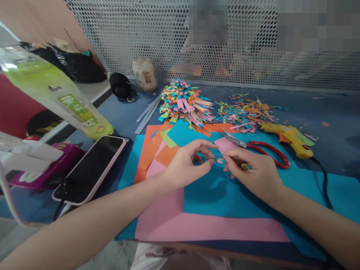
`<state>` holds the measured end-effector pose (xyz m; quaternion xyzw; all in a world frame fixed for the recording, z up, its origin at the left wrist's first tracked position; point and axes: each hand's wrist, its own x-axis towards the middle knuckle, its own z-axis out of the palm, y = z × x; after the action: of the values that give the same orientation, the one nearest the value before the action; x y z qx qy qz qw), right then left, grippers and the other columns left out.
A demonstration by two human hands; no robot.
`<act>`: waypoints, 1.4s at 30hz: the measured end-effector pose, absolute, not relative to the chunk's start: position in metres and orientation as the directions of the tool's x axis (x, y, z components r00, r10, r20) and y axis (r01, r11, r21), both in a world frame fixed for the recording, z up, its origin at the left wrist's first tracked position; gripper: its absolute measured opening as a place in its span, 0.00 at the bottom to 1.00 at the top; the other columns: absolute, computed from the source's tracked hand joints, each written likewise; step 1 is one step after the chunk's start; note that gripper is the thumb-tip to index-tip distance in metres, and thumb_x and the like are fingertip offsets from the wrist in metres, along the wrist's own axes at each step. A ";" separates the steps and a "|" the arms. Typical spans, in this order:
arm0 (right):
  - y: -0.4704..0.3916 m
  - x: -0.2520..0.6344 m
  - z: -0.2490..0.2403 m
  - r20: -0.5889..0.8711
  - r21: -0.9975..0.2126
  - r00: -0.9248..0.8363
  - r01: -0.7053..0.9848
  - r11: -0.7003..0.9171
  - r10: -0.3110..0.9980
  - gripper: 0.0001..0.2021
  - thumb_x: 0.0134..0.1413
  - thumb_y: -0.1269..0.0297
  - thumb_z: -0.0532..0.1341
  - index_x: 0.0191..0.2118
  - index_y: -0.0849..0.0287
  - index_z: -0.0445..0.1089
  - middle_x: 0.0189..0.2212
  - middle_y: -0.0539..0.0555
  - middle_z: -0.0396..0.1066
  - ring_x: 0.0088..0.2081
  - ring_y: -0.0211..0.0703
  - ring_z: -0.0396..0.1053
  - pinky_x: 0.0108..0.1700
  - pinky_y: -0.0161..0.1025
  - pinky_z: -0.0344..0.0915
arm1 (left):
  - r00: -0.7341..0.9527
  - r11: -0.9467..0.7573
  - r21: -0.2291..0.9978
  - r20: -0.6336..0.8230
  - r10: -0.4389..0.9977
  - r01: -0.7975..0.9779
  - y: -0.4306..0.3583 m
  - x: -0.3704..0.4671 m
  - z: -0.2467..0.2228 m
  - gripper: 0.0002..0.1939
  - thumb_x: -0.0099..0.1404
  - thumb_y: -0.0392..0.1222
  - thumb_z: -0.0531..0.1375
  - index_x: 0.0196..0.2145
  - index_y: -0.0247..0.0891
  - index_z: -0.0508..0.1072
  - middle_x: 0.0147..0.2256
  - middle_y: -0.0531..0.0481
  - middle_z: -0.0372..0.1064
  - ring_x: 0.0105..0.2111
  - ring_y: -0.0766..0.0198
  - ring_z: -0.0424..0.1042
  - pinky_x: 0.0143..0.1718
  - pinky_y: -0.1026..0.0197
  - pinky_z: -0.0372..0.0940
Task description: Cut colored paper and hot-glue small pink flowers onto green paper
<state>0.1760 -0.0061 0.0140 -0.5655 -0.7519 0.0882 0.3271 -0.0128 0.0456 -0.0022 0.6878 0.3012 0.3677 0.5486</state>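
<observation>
Above the blue paper sheet (208, 202), both hands meet around a small multicoloured paper piece (220, 160). My right hand (254, 170) pinches this piece between thumb and fingertips; a bit of yellow shows beneath its curled fingers. My left hand (189, 161) comes in from the other side. Its index finger arches over, and its thumb and another fingertip come together beside the piece; what they grip is too small to make out. Just behind the fingertips lies a pink paper square (224, 144), with red-handled scissors (270, 150) beside it.
A fringed paper cone (182, 101) stands behind the hands, with paper scraps (244, 112) to its right. A yellow glue gun (289, 138) lies at right, its cord trailing forward. Clear glue sticks (149, 114), a phone (91, 168) and a bottle (67, 97) are left.
</observation>
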 end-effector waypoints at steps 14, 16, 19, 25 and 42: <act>-0.002 0.183 0.014 0.267 -0.765 -0.036 0.600 0.234 0.963 0.09 0.62 0.61 0.56 0.31 0.54 0.68 0.19 0.44 0.70 0.13 0.31 0.64 0.17 0.31 0.59 | 0.478 -0.215 0.975 0.163 0.863 0.057 0.050 -0.015 0.006 0.11 0.60 0.37 0.63 0.41 0.37 0.73 0.32 0.49 0.77 0.34 0.65 0.76 0.34 0.64 0.65; 0.002 0.188 0.012 0.290 -0.728 -0.009 0.647 0.227 0.957 0.09 0.62 0.59 0.56 0.33 0.54 0.69 0.21 0.45 0.72 0.16 0.33 0.67 0.20 0.32 0.61 | 0.437 -0.239 0.962 0.161 0.885 0.131 0.053 -0.017 0.008 0.11 0.60 0.39 0.64 0.41 0.37 0.74 0.32 0.49 0.77 0.34 0.64 0.76 0.34 0.64 0.66; 0.009 0.195 0.008 0.345 -0.516 -0.034 0.828 0.220 0.938 0.08 0.61 0.60 0.57 0.35 0.53 0.73 0.24 0.48 0.75 0.23 0.39 0.72 0.25 0.35 0.62 | 0.417 -0.284 0.921 0.155 0.896 0.268 0.060 -0.020 0.005 0.08 0.61 0.37 0.63 0.40 0.37 0.74 0.36 0.49 0.78 0.37 0.63 0.77 0.36 0.63 0.67; 0.014 0.196 0.002 0.356 -0.114 -0.124 0.978 0.175 0.926 0.12 0.59 0.65 0.56 0.39 0.54 0.77 0.27 0.53 0.78 0.26 0.46 0.73 0.23 0.37 0.54 | 0.497 -0.489 0.692 0.214 0.841 0.530 0.070 -0.021 -0.005 0.08 0.63 0.32 0.60 0.39 0.41 0.76 0.40 0.51 0.79 0.43 0.60 0.76 0.49 0.54 0.64; 0.012 0.194 0.002 0.452 0.015 -0.486 0.842 0.539 0.748 0.14 0.61 0.58 0.59 0.48 0.60 0.72 0.40 0.56 0.78 0.42 0.50 0.74 0.44 0.44 0.64 | 0.584 -0.687 0.442 0.365 0.725 0.577 0.061 -0.022 -0.008 0.10 0.62 0.40 0.63 0.42 0.41 0.72 0.42 0.50 0.76 0.47 0.56 0.72 0.48 0.52 0.59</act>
<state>0.1945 0.0117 0.0025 -0.4655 -0.8539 -0.1179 0.2005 -0.0222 0.0608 -0.0076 0.8790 0.3702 0.2663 0.1390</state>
